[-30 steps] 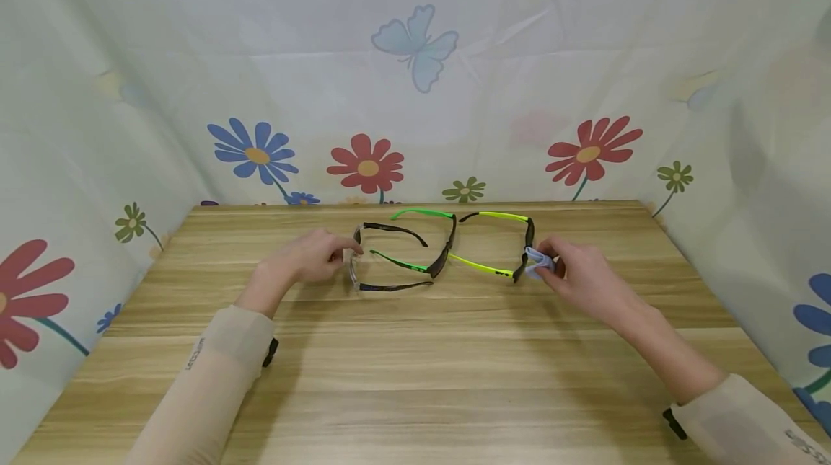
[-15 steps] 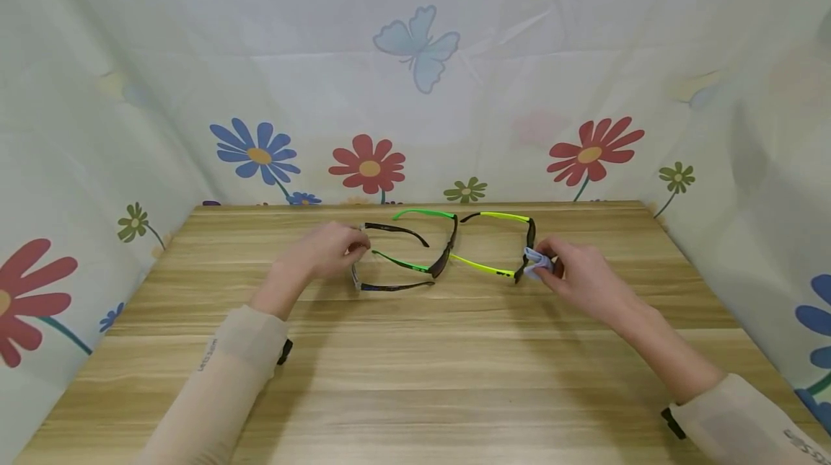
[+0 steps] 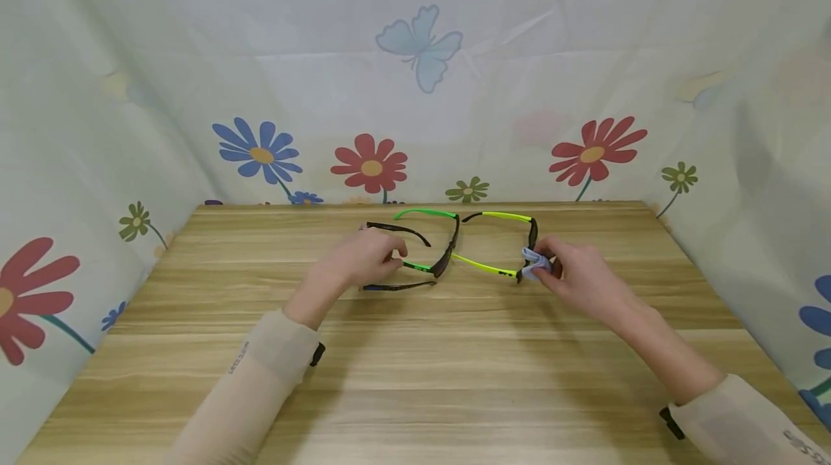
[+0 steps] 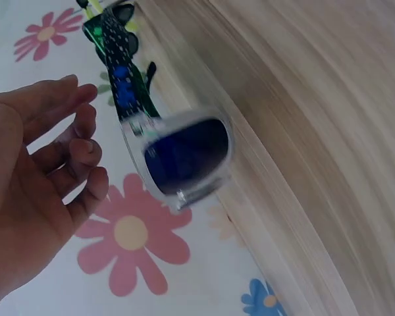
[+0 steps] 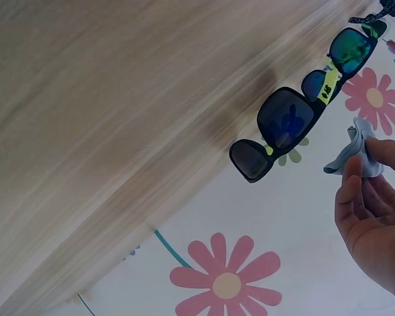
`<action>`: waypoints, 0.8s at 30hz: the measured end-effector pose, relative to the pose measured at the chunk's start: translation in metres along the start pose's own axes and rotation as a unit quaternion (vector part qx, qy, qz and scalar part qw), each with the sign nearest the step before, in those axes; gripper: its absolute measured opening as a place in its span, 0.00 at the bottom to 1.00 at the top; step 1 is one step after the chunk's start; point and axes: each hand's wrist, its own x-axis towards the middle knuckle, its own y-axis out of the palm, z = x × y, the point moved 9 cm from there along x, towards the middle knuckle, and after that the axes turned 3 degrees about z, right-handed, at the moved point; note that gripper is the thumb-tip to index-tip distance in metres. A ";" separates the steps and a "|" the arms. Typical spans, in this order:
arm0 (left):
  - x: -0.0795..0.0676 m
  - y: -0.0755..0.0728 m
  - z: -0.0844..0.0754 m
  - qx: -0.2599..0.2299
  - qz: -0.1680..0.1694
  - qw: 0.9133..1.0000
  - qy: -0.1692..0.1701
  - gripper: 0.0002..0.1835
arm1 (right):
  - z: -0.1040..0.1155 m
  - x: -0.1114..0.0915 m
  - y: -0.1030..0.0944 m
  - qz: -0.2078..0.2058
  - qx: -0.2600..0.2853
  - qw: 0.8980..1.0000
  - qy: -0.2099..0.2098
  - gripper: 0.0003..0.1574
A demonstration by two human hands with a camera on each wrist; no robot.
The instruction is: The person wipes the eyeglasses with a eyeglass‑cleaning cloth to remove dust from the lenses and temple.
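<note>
Three pairs of sunglasses stand on the wooden table with their temples unfolded. The leftmost pair (image 3: 399,287) has dark temples and, in the left wrist view, a clear frame (image 4: 135,155). Above it hovers my left hand (image 3: 357,261), its fingers loosely bent and holding nothing, partly hiding that frame and a green temple. The middle sunglasses (image 3: 443,262) have green temples and dark lenses. Yellow temples mark the right-hand sunglasses (image 3: 483,264). My right hand (image 3: 587,277) pinches a folded light-blue cloth (image 3: 536,263) beside their front, partly covering it; cannot tell whether they touch.
The wooden table (image 3: 441,364) ends at a back edge against a white curtain (image 3: 311,90) printed with flowers and a butterfly. More curtain hangs along both sides. The three sunglasses sit close together, their temples overlapping.
My left hand has moved right, from the clear frame's front to above its temples, near the green temple. The right hand stays almost still with the cloth, and the sunglasses keep their places.
</note>
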 end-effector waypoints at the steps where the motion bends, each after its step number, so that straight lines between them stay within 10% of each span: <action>1: 0.002 0.002 -0.003 0.001 0.003 1.000 0.001 0.11 | 0.000 0.000 0.000 -0.001 0.001 1.000 -0.002 0.15; 24: 0.030 0.028 -0.023 0.046 0.004 0.998 -0.043 0.05 | 0.004 -0.001 0.000 -0.008 0.004 1.000 -0.022 0.14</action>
